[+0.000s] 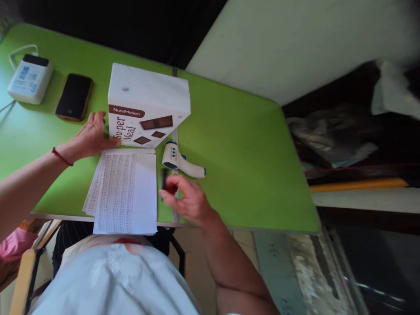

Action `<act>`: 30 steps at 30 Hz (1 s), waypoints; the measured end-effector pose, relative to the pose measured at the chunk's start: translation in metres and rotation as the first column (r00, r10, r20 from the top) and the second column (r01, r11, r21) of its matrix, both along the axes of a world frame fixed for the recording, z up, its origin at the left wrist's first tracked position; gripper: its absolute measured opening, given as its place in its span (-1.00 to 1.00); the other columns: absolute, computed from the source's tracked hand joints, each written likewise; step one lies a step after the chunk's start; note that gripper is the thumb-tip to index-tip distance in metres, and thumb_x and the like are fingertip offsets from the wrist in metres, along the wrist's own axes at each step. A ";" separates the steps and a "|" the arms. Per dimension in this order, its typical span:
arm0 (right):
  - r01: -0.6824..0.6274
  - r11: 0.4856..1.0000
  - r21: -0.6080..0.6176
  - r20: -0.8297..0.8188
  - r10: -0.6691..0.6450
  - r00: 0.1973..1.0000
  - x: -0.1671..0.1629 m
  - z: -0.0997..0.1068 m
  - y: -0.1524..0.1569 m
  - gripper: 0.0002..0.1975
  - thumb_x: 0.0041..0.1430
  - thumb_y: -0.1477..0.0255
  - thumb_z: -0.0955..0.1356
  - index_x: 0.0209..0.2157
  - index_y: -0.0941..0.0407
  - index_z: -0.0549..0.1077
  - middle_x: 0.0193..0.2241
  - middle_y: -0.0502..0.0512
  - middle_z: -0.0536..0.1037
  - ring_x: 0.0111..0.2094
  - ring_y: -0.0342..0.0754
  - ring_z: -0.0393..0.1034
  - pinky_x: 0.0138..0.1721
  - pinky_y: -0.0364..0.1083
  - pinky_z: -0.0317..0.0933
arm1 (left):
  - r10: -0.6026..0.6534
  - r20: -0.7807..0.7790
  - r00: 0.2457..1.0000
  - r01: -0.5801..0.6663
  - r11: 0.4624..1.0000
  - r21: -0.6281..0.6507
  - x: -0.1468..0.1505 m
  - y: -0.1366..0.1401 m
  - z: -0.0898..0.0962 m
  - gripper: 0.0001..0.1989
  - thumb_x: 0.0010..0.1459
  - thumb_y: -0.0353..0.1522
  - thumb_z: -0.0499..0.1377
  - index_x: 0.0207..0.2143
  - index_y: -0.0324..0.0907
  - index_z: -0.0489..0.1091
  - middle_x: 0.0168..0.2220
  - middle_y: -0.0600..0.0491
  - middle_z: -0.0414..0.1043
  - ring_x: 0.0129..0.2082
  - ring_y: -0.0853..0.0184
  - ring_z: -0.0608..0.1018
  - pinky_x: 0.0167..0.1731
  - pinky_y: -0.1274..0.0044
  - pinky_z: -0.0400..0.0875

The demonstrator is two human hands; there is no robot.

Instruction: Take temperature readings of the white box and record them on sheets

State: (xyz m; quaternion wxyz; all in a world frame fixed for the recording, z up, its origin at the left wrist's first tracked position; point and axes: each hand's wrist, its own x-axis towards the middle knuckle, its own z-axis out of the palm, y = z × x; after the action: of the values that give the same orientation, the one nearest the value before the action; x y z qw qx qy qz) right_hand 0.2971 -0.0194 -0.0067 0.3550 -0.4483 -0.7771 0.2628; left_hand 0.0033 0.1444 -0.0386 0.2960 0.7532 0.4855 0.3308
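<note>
My left hand point(93, 134) has its fingers apart at the lower left edge of a white box point(147, 94) printed "NutriMotion Super Meal". Its thumb touches the bottom of the box front. The box stands upright on the green table. My right hand point(188, 197) is closed on a short, dark, pen-like object point(164, 178), blurred and partly hidden by the fingers. Between my hands lies a fanned stack of printed paper sheets point(124, 192), overhanging the near table edge. A white and blue infrared thermometer point(183, 161) lies just beyond my right hand.
A phone point(74, 97) lies left of the box. Farther left is a white power adapter point(31, 78) with cables. The green table point(243, 153) extends right, near a wall and a cluttered shelf point(334, 135). A wooden chair arm point(22, 280) is at the lower left.
</note>
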 end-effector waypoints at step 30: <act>0.328 0.919 -0.217 -0.273 -0.380 0.884 -0.050 -0.051 0.070 -0.84 0.18 0.24 0.36 -0.38 0.01 0.36 -0.54 -0.09 0.45 -0.53 -0.13 0.30 -0.45 -0.09 0.30 | -0.513 -0.636 0.577 0.692 0.720 0.048 0.031 -0.115 0.013 -0.08 0.20 0.13 0.24 0.38 -0.33 0.26 0.46 -0.39 0.05 0.45 -0.29 0.14 0.37 -0.10 0.03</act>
State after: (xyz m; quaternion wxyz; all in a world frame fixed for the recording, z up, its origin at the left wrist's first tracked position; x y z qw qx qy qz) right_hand 0.2475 0.0503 -0.0575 0.4763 -0.5641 -0.5919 0.3236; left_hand 0.0345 0.0293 -0.0253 0.1141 0.9710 0.2080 0.0295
